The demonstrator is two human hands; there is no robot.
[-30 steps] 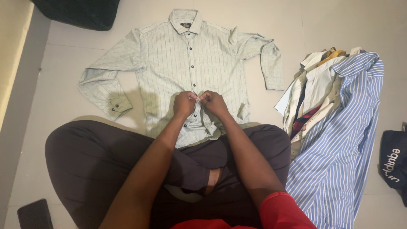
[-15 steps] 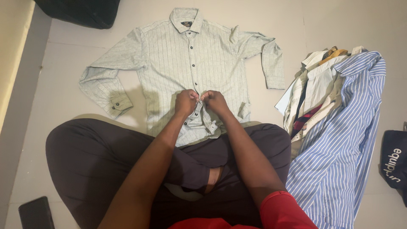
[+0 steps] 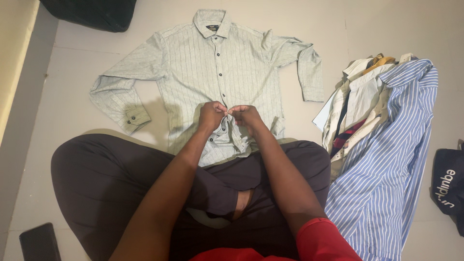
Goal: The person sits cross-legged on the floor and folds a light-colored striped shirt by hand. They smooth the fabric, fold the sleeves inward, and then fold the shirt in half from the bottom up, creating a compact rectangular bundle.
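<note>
Pale green shirt (image 3: 212, 67) with thin dark stripes, spread flat on the floor (image 3: 72, 63), front side up, collar far away, bottom edge near the crossed legs (image 3: 111, 179). Both sleeves laid out to the sides, cuffs bent back toward the body.

Dark buttons down the middle look done up from the collar to about the middle of the shirt. Lower part looks open: the front edge there is folded and rumpled, with a few buttons showing loose below the hands. So, by the look of it, more than half of the buttoning done, and the last few near the bottom left to do.

Left hand (image 3: 211, 116) and right hand (image 3: 245, 116) close together, almost touching, right on the middle strip of the shirt. Fingers of both curled shut, pinching the cloth edge at a button. Too small to tell if that button is through its hole.

Off to the right, a pile of other shirts (image 3: 362, 111), white and tan, with a blue striped shirt (image 3: 391, 159) draped on top. Dark bag (image 3: 449, 186) at the far right edge. Black phone (image 3: 38, 244) on the floor at the bottom left. Dark cushion-like thing (image 3: 92, 12) at the top left.
</note>
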